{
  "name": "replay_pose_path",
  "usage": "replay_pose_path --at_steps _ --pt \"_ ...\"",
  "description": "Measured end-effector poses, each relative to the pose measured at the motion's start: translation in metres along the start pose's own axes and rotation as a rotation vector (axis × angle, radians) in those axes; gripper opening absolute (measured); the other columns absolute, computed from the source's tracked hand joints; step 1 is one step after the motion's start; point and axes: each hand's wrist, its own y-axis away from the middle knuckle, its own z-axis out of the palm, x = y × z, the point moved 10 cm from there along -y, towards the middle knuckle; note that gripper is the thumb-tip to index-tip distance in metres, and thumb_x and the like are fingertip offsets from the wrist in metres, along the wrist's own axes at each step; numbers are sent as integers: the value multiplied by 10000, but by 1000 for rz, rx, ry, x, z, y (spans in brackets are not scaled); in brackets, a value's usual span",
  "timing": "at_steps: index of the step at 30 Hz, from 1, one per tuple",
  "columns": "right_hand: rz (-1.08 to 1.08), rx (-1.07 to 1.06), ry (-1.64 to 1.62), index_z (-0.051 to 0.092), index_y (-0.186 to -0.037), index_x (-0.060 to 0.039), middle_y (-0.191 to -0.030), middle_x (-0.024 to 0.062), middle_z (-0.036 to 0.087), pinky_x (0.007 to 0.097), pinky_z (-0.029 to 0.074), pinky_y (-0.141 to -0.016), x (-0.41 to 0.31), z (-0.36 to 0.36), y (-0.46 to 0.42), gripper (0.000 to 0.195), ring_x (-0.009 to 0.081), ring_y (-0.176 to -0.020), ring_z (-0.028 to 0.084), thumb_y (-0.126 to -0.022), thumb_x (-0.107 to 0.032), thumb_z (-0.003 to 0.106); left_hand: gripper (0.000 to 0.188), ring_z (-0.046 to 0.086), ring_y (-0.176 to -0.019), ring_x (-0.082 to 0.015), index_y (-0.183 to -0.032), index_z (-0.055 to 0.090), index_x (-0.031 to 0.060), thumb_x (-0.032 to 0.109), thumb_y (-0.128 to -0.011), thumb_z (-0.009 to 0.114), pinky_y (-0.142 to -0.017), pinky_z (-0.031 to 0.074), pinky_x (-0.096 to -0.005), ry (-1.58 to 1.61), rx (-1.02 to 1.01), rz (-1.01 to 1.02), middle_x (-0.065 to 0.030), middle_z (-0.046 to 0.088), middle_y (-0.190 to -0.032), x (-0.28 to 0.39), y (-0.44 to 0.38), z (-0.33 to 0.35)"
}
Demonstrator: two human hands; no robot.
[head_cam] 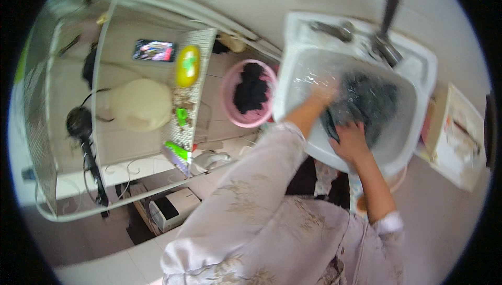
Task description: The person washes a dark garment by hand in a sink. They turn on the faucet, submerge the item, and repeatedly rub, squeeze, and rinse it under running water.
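A white washbasin (425,85) in front of me holds water, with a dark cloth (372,100) soaking in it. My right hand (351,142) is at the basin's near side, its thumb and fingers gripping a fold of this cloth. To the cloth's left, my left hand (325,91) reaches into the water. Motion blur and splashing hide its fingers, so whether it holds anything is unclear. Above the basin's back rim stand a metal faucet (386,49) and a lever handle (333,30).
Left of the basin, a pink tub (231,110) holds black cloth (251,89). A wire rack (106,42) farther left carries a phone (154,51), a yellow oval object (187,66) and a black hair dryer (84,128). A whitish bin (461,147) stands at right.
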Motion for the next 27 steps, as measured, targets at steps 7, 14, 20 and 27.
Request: replay_pose_path --at_steps 7,14,20,27 --pt "108 66 -202 555 -1199 -54 -1187 177 580 456 425 -931 29 20 -3 483 363 -1093 544 -800 -326 576 368 617 -956 -359 -1054 652 69 330 -801 590 -836 478 -430 582 66 -280 -169 663 -1036 -34 -1 -46" --pt "214 -5 -239 600 -1154 -68 -1131 165 611 427 453 -909 33 16 -2 410 317 -1086 557 -782 -238 572 358 355 -1263 -361 -1067 664 142 343 -771 653 -982 263 -588 196 92 -3 -158 468 -1336 30 92 -46" --pt "129 -8 -271 596 -1169 -63 -1136 155 614 434 441 -911 30 28 -6 428 340 -1048 560 -807 -291 593 339 542 -1082 -387 -1062 666 109 344 -833 581 -867 422 -525 -140 -114 -79 -195 561 -1199 8 5 5" --pt "203 -59 -254 614 -1152 -97 -1106 156 634 442 447 -915 34 26 -7 393 335 -1060 575 -831 -319 566 341 615 -990 -274 -1086 600 2 217 -829 538 -804 508 -359 806 -193 -420 -166 647 -1050 -12 5 -40"
